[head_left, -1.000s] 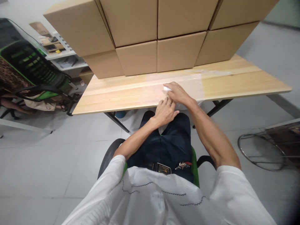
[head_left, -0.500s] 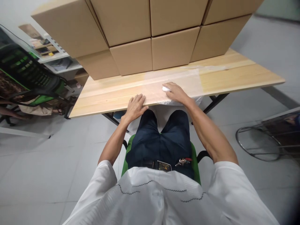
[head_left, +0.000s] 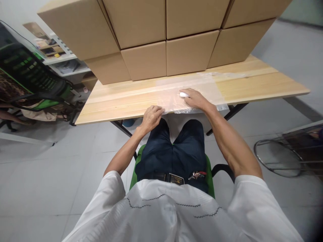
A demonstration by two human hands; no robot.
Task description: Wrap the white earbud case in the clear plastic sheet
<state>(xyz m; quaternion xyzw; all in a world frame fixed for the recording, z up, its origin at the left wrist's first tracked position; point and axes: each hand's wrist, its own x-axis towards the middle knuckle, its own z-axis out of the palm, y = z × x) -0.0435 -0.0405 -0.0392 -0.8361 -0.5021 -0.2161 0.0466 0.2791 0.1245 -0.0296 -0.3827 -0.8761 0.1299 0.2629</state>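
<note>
Head view: left hand (head_left: 151, 117) pinches the near edge of clear plastic sheet (head_left: 202, 89) on wooden table (head_left: 264, 85); right hand (head_left: 195, 99) lies flat, fingers over small white object (head_left: 183, 95).

left hand (head_left: 151, 118) has curled onto the plastic sheet's (head_left: 202, 88) corner.

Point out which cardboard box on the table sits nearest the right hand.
The lower-row cardboard box second from the right, straight behind the right hand. The other boxes lie farther left, farther right or stacked above. That hand rests on the clear plastic bag, over a small white object.
</note>
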